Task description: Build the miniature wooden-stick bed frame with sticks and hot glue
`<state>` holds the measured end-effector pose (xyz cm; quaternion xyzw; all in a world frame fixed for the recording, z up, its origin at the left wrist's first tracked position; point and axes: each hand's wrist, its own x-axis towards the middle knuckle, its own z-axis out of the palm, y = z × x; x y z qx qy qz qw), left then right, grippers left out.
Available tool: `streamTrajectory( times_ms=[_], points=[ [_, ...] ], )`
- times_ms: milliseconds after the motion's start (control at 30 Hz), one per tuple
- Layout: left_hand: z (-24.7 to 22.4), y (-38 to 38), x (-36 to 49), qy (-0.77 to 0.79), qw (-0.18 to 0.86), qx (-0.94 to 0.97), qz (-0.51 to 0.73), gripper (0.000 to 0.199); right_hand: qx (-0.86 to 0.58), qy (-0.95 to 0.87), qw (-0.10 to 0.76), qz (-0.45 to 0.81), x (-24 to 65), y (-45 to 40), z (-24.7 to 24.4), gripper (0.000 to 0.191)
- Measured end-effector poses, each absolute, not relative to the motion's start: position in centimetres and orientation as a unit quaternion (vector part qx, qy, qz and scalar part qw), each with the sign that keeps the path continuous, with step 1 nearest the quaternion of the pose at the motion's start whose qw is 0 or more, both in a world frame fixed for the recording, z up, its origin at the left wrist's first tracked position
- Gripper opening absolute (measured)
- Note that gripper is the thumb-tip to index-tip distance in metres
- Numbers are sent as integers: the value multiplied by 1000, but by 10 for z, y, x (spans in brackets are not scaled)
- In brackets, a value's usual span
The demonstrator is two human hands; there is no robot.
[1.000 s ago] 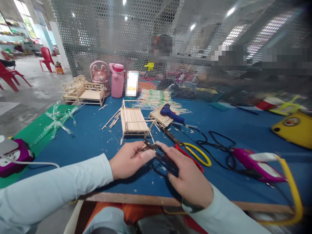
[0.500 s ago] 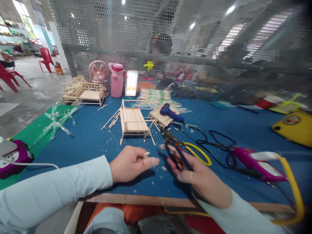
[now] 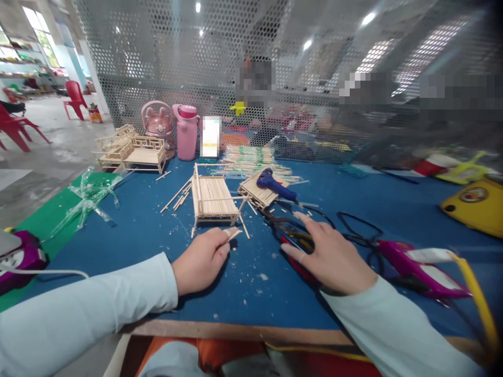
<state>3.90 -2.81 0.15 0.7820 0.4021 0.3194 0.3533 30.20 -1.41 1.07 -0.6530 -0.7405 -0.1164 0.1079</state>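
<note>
My left hand (image 3: 202,262) is closed, with a short pale wooden stick (image 3: 234,233) pinched between thumb and fingers. My right hand (image 3: 334,256) has its fingers spread over dark-jawed cutters (image 3: 271,220) lying on the blue table; their handles are partly hidden below the palm. Beyond my left hand stands a miniature bed-like frame (image 3: 215,195) made of thin sticks. Loose sticks (image 3: 183,196) lie to its left. On its right, a blue glue gun (image 3: 275,186) rests on a small slatted stick panel (image 3: 255,191).
A finished-looking stick model (image 3: 143,156), a pink bottle (image 3: 187,133) and a propped phone (image 3: 211,139) stand at the back. Bundled sticks (image 3: 249,157) lie near a perforated metal screen (image 3: 157,68). Black cable and a purple power strip (image 3: 422,267) are on the right.
My right hand has let go of the dark cutters, which now lie on the table, and its fingers have spread. My left hand has moved slightly forward, still pinching a stick.
</note>
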Motion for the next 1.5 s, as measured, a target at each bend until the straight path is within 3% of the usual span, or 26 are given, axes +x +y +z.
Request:
streamTrajectory(
  times_ms=[167, 267, 433, 567, 667, 767, 867, 1133, 1500],
  points=[
    [-1, -34, 36, 402, 374, 789, 275, 51, -513, -792, 219, -249, 280, -38, 31, 34],
    [2, -39, 34, 383, 366, 797, 291, 61, -345, -877, 230, -243, 248, -54, 46, 25],
    [19, -36, 27, 379, 402, 745, 375, 45, -242, -911, 241, -232, 212, -35, 59, 29],
    [25, -32, 16, 375, 357, 765, 382, 40, -210, -910, 291, -207, 202, -13, 58, 30],
    [21, -30, 5, 389, 254, 795, 390, 40, -210, -905, 318, -188, 202, -4, 47, 28],
    [20, -21, -7, 405, 156, 745, 507, 12, -249, -878, 349, -212, 206, 6, 31, 22],
    [20, -4, -14, 455, 174, 585, 649, 18, -282, -855, 354, -253, 210, 16, 22, 19],
    [8, 9, -9, 464, 349, 682, 444, 18, -300, -836, 337, -313, 205, 18, 17, 16],
    [3, 15, -9, 464, 297, 697, 459, 17, -324, -831, 328, -311, 200, 21, 16, 18]
  ],
)
